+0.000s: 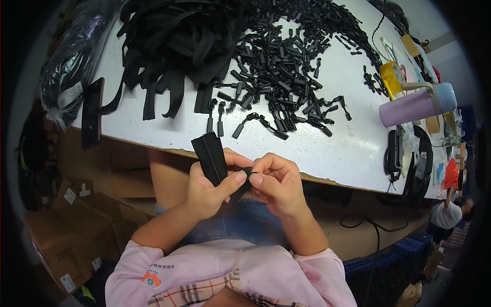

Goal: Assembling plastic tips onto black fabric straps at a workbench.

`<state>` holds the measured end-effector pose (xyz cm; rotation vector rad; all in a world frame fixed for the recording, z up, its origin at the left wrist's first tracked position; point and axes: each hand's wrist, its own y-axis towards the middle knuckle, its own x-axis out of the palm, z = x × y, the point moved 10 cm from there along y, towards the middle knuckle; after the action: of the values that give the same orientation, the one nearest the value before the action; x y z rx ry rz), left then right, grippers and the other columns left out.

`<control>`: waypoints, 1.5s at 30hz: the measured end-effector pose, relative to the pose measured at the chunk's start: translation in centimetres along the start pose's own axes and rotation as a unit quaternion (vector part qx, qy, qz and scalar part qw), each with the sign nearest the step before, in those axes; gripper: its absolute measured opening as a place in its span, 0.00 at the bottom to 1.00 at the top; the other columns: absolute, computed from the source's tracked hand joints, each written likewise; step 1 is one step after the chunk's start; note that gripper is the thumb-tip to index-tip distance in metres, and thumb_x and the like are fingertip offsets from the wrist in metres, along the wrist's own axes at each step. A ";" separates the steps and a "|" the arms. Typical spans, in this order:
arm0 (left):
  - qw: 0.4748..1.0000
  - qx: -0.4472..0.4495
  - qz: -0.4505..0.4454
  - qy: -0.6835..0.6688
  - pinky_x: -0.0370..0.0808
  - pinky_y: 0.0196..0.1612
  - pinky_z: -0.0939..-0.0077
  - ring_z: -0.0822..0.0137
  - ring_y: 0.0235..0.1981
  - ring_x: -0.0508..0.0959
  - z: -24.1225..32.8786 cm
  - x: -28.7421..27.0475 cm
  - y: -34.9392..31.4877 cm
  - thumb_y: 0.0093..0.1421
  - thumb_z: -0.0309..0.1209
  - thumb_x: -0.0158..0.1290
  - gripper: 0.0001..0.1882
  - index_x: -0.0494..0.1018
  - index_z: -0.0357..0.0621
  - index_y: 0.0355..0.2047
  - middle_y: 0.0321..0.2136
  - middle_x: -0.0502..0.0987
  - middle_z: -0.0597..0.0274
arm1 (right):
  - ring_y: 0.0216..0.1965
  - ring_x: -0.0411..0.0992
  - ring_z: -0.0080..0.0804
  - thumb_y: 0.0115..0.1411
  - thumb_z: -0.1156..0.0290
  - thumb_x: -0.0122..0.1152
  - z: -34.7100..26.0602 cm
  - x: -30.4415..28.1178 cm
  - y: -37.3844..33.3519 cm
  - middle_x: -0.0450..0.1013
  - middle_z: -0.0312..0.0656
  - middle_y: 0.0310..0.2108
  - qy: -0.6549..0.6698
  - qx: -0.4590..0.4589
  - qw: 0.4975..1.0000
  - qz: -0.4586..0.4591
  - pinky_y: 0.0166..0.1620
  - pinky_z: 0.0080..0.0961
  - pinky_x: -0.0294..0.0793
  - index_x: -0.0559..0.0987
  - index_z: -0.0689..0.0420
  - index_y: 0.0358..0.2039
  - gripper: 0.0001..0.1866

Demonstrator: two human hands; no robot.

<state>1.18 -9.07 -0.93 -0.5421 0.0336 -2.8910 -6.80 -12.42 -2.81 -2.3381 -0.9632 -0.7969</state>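
A black zipper tape is folded through my left hand, its one end standing up past the thumb. The rest of the tape runs across between both hands, in front of my lap. My right hand pinches the dark end of it, thumb against fingers, close to my left fingertips. Whether a slider sits between those fingertips is hidden. Just beyond my hands, black zipper sliders with long pulls lie loose along the near part of the white table.
A big heap of black zipper tapes hangs toward the near left. Many more sliders spread over the middle and back. A dark phone lies at the left edge, near a plastic bag. At right stands a purple tumbler; cardboard boxes are lower left.
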 end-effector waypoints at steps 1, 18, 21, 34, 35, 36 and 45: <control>1.000 0.013 0.004 0.018 0.59 0.14 0.92 0.83 0.15 0.65 0.2 0.0 0.0 0.51 0.27 0.49 0.11 0.67 0.32 0.33 0.26 0.68 0.63 | 0.13 0.58 0.13 0.49 0.77 0.55 0.0 0.0 0.0 0.65 0.35 0.17 0.001 0.000 1.000 0.000 0.15 0.09 0.54 0.69 0.63 0.25 0.05; 0.997 0.044 0.042 0.042 0.62 0.18 0.92 0.83 0.17 0.66 0.9 -0.3 -0.4 0.52 0.24 0.47 0.09 0.67 0.33 0.33 0.28 0.67 0.63 | 0.19 0.58 0.11 0.54 0.75 0.50 -1.9 0.7 -0.6 0.64 0.32 0.20 -0.189 -0.172 0.966 0.034 0.20 0.07 0.56 0.68 0.62 0.29 0.04; 0.986 0.110 0.032 0.124 0.66 0.24 0.90 0.81 0.22 0.68 2.1 0.0 -0.6 0.52 0.23 0.46 0.08 0.66 0.33 0.34 0.29 0.67 0.62 | 0.18 0.57 0.11 0.54 0.74 0.49 -1.3 0.8 -0.6 0.63 0.32 0.19 -0.195 -0.138 0.971 0.009 0.19 0.08 0.55 0.67 0.62 0.30 0.05; 0.953 0.180 -0.012 0.242 0.66 0.28 0.86 0.76 0.26 0.69 3.3 0.6 -1.0 0.50 0.21 0.47 0.08 0.70 0.37 0.32 0.28 0.68 0.61 | 0.17 0.55 0.12 0.55 0.71 0.49 -0.8 0.9 -0.8 0.61 0.32 0.19 -0.118 -0.119 0.986 0.007 0.17 0.09 0.53 0.67 0.62 0.29 0.07; 0.935 0.209 -0.026 0.284 0.66 0.28 0.86 0.76 0.25 0.69 3.7 1.0 -1.2 0.50 0.22 0.48 0.08 0.70 0.37 0.33 0.28 0.69 0.61 | 0.17 0.56 0.12 0.55 0.72 0.49 -0.1 0.6 -0.7 0.62 0.33 0.19 -0.056 -0.070 0.996 0.002 0.18 0.09 0.54 0.67 0.62 0.29 0.06; 0.935 0.210 -0.024 0.283 0.66 0.28 0.86 0.76 0.25 0.69 3.7 1.0 -1.2 0.50 0.22 0.48 0.08 0.70 0.37 0.33 0.28 0.69 0.61 | 0.17 0.56 0.13 0.55 0.73 0.49 0.7 0.6 -0.6 0.62 0.33 0.19 0.006 -0.021 1.000 -0.004 0.18 0.10 0.55 0.67 0.63 0.29 0.06; 0.985 0.104 -0.021 0.139 0.65 0.24 0.89 0.79 0.22 0.68 3.5 0.3 -0.9 0.50 0.21 0.49 0.08 0.70 0.35 0.33 0.26 0.69 0.63 | 0.17 0.61 0.19 0.46 0.82 0.54 -5.3 4.1 -3.3 0.67 0.39 0.20 -0.448 -0.430 0.783 -0.002 0.19 0.12 0.60 0.72 0.63 0.27 0.06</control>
<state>1.98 -8.16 2.50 -0.1022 -0.2399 -2.9390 -8.64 -11.73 4.43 -3.6783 -1.0619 0.0122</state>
